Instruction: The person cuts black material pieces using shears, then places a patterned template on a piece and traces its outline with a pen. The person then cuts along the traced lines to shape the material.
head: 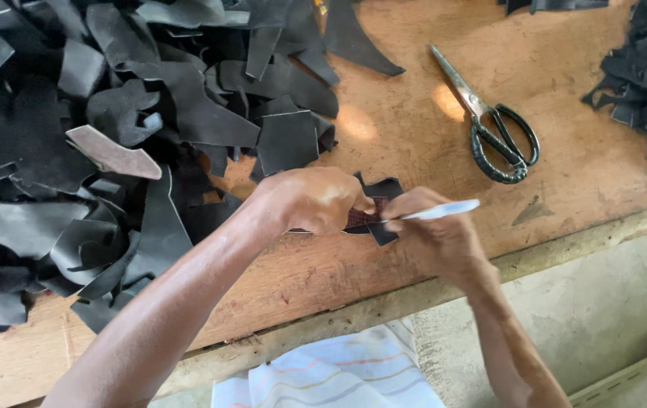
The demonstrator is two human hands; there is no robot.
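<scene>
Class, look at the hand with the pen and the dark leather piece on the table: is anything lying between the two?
Nothing visible does. The right hand holds the pen right at the dark leather piece, while the left hand presses down on that piece and a reddish-brown template. The scissors and the scrap pile lie off to the sides.

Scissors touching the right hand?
Apart. Head view shows bare wooden table between the scissors and the right hand, which holds a pen.
</scene>
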